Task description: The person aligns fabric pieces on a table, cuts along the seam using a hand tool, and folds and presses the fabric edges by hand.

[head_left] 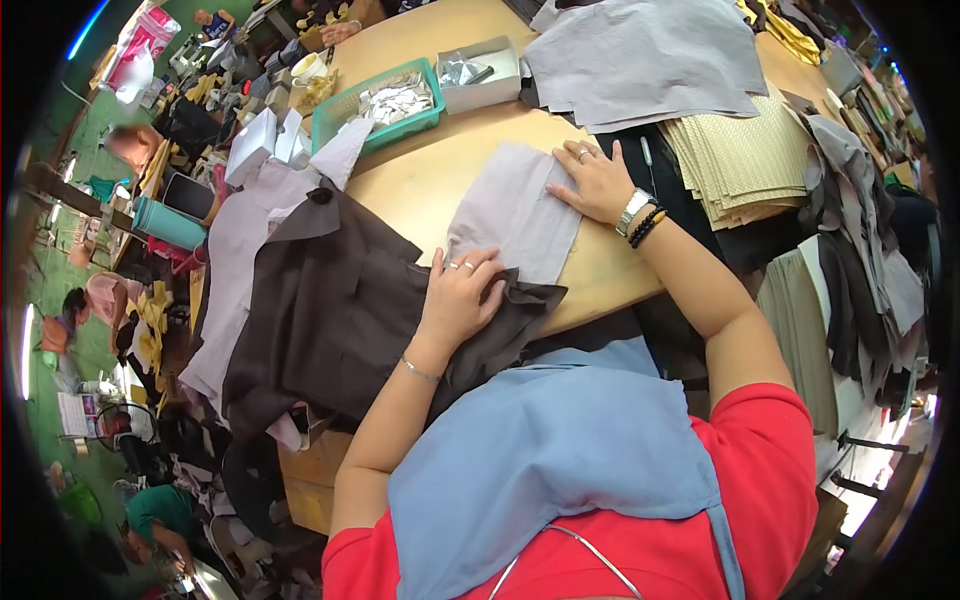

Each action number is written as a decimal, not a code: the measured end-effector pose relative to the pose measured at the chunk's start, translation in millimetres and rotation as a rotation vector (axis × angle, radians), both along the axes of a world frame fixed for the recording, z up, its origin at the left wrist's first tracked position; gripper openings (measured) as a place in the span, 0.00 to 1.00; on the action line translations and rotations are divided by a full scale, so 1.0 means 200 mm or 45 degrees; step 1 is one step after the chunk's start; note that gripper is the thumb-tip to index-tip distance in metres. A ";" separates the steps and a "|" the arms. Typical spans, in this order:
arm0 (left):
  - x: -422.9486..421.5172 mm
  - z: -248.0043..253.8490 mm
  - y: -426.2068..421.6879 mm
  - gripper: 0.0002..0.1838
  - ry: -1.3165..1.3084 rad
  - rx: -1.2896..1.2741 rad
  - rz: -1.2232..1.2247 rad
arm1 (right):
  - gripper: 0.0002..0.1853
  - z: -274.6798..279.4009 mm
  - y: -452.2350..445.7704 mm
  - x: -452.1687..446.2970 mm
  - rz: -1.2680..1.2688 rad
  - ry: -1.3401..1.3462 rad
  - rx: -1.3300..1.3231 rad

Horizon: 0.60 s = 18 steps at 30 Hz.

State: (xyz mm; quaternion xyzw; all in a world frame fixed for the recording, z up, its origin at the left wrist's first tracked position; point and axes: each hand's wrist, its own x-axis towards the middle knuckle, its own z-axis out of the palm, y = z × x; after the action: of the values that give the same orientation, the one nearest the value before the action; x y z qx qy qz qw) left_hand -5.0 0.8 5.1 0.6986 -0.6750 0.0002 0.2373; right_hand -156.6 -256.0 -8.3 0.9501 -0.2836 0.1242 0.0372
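A light grey fabric piece (515,205) lies flat on the wooden table (610,265). My right hand (595,180), with a ring and a watch at the wrist, rests on its upper right edge, fingers spread. My left hand (462,292) lies at the lower left edge of that piece, where it meets dark brown cloth (320,290); its fingers are bent and a little apart. Part of the dark cloth shows under and beside the left hand's fingers. Nothing shows gripped in either hand.
Behind stand a green basket (335,130) of white pieces and a grey box (500,90). Grey cloth (650,60) and a stack of yellowish sheets (745,165) lie at the right. A pen-like tool (647,152) is near my right hand. Other people work at the left.
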 end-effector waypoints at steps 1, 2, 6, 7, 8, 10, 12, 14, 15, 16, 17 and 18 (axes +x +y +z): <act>0.01 0.00 0.00 0.18 -0.014 0.020 -0.001 | 0.33 0.00 0.03 -0.01 0.000 -0.072 0.037; 0.03 0.02 0.01 0.21 -0.002 0.007 0.070 | 0.33 0.00 0.06 -0.03 0.046 -0.174 0.114; 0.11 0.10 0.07 0.36 -0.059 0.070 0.399 | 0.28 0.08 0.32 -0.19 0.164 -0.414 0.397; 0.15 0.10 0.08 0.38 -0.010 0.121 0.389 | 0.27 0.11 0.37 -0.23 0.171 -0.438 0.495; 0.19 0.10 0.09 0.40 0.035 0.168 0.376 | 0.27 0.11 0.42 -0.27 0.176 -0.466 0.591; 0.19 0.17 0.08 0.40 -0.055 0.246 0.360 | 0.24 0.08 0.47 -0.32 0.156 -0.500 0.616; 0.19 0.26 0.05 0.38 0.054 0.558 0.378 | 0.23 0.06 0.49 -0.36 0.153 -0.520 0.646; 0.23 0.23 0.01 0.34 0.126 0.623 0.286 | 0.23 0.06 0.47 -0.39 0.162 -0.559 0.686; 0.26 0.24 -0.03 0.33 0.173 0.720 0.229 | 0.23 0.05 0.45 -0.40 0.181 -0.602 0.719; 0.28 0.24 -0.06 0.32 0.222 0.817 0.174 | 0.23 0.03 0.43 -0.41 0.203 -0.643 0.753; 0.30 0.22 -0.07 0.26 0.515 0.682 0.082 | 0.24 0.02 0.41 -0.40 0.212 -0.738 0.831; 0.30 0.22 -0.09 0.24 0.665 0.584 0.105 | 0.25 0.00 0.39 -0.40 0.221 -0.831 0.913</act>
State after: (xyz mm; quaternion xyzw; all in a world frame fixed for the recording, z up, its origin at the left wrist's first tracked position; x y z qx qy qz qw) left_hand 55.4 -18.1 49.0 0.7369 -0.5452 -0.3206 0.2384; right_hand -236.7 -177.1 -8.0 0.8347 -0.2251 0.3127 -0.3935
